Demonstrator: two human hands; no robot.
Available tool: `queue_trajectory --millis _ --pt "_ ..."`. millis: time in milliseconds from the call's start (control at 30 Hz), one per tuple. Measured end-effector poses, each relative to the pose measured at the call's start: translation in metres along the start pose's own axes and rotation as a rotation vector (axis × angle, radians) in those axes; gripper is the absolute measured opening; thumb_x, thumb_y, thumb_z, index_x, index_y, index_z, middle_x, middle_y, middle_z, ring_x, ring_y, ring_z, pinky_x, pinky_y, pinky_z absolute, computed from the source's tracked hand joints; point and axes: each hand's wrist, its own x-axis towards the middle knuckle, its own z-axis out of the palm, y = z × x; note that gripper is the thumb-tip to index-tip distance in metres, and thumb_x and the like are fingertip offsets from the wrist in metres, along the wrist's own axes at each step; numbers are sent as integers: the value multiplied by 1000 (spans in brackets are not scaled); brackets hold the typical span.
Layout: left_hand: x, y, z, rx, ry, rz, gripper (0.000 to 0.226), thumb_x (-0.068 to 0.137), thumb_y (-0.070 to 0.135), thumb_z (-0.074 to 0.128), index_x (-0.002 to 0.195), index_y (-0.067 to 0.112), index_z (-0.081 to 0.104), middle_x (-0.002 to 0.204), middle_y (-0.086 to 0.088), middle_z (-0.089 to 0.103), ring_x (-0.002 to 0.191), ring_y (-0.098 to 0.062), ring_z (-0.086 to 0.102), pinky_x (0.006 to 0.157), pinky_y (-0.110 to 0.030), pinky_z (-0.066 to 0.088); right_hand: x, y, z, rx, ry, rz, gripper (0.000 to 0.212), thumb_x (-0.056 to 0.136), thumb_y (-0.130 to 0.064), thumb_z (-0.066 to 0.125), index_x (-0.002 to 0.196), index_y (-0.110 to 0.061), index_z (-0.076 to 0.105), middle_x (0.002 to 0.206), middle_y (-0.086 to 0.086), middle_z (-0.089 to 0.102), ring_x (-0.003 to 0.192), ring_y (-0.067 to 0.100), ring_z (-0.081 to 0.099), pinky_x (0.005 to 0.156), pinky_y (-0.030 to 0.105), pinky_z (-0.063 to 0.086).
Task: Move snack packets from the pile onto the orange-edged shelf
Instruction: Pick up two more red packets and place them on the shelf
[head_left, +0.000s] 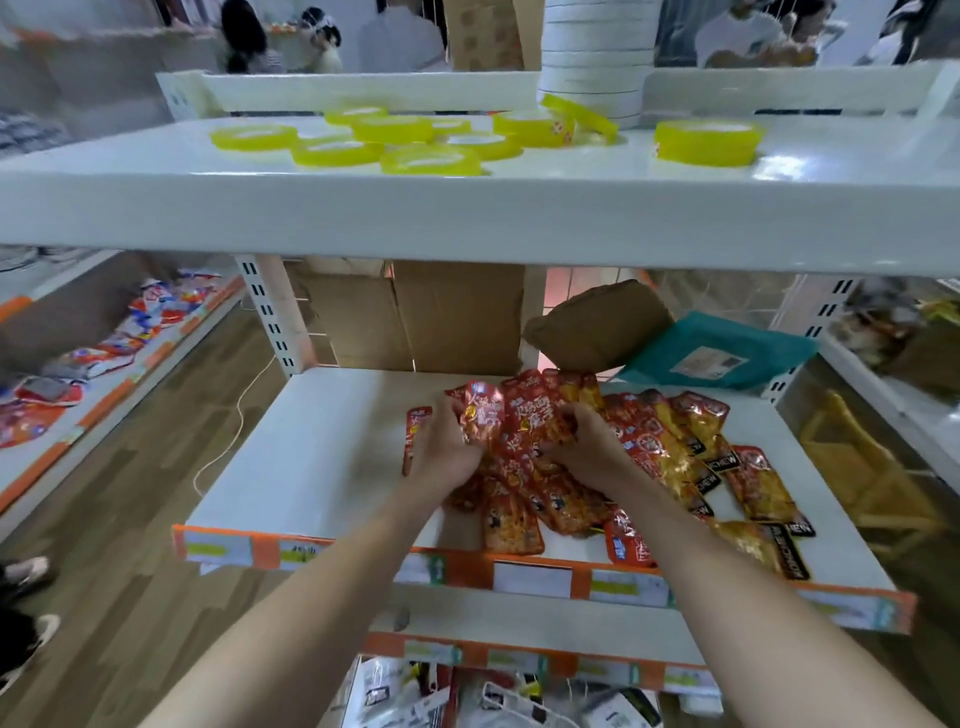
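A pile of red and gold snack packets (670, 452) lies on the right half of the white shelf with the orange front edge (467, 566). My left hand (447, 452) grips a few red packets (483, 415) at the left side of the pile, lifted slightly and fanned upward. Close beside it, my right hand (587, 447) holds more red packets (540, 421) at the pile's middle, fingers curled into them. The shelf's left half is bare white.
A brown bag (597, 322) and a teal mailer (717, 353) lie at the shelf's back right, cardboard boxes (415, 317) behind. Yellow tape rolls (395, 137) cover the white shelf above. Other shelves with packets stand left and right; a lower shelf holds mixed goods.
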Motion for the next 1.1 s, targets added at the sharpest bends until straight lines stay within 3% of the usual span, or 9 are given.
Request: queue_trajectory --millis 100,233,367,533,633,867,933,1100 --pt "-16 -2 -6 -216 18 83 48 91 28 71 130 19 45 118 5 53 112 -15 52 91 -30 44 -1 -2 1 1 10 16 63 92 -27 70 144 -12 37 144 9 47 134 28 46 107 35 41" --pt "-39 -9 -6 -540 -160 -37 57 90 33 73 140 31 44 123 15 53 116 -6 49 104 -35 45 -1 -3 1 52 56 59 60 95 -19 65 143 -13 29 144 11 47 135 31 47 109 39 41" --pt "-50 -26 3 -643 -301 -39 55 87 35 75 135 30 50 127 8 61 120 -13 58 106 -45 49 -3 -8 -1 89 72 93 60 96 -12 63 142 -14 25 143 11 46 136 30 46 109 40 41" --pt "-48 -28 2 -598 -324 -6 65 89 37 71 145 31 40 137 9 51 128 -14 50 111 -45 44 -5 -20 -3 36 106 97 63 93 -16 68 145 -11 33 144 11 49 135 30 47 109 40 42" --pt "-47 -30 3 -586 -321 50 59 91 31 69 144 31 42 135 10 51 127 -12 49 111 -41 42 -10 -27 -7 69 178 105 47 94 -17 66 137 -11 49 132 8 58 125 28 55 95 28 46" --pt "-47 -28 3 -690 -373 55 42 88 17 70 120 39 55 126 8 62 117 -10 58 105 -40 49 -54 -20 -22 435 289 163 44 92 -9 65 135 -16 54 114 -11 61 112 13 59 85 22 48" --pt "-46 -27 3 -705 -389 39 43 88 13 70 121 36 56 127 4 61 120 -14 56 105 -41 48 -71 -10 -26 600 281 143 47 90 -6 67 134 -16 56 118 -7 67 109 12 65 77 16 51" --pt "-54 -21 -4 -633 -378 73 66 77 41 80 135 30 53 132 3 60 126 -19 55 106 -47 48 -111 15 -43 575 297 119 50 83 -12 77 130 -18 60 113 -8 69 105 11 66 93 30 53"
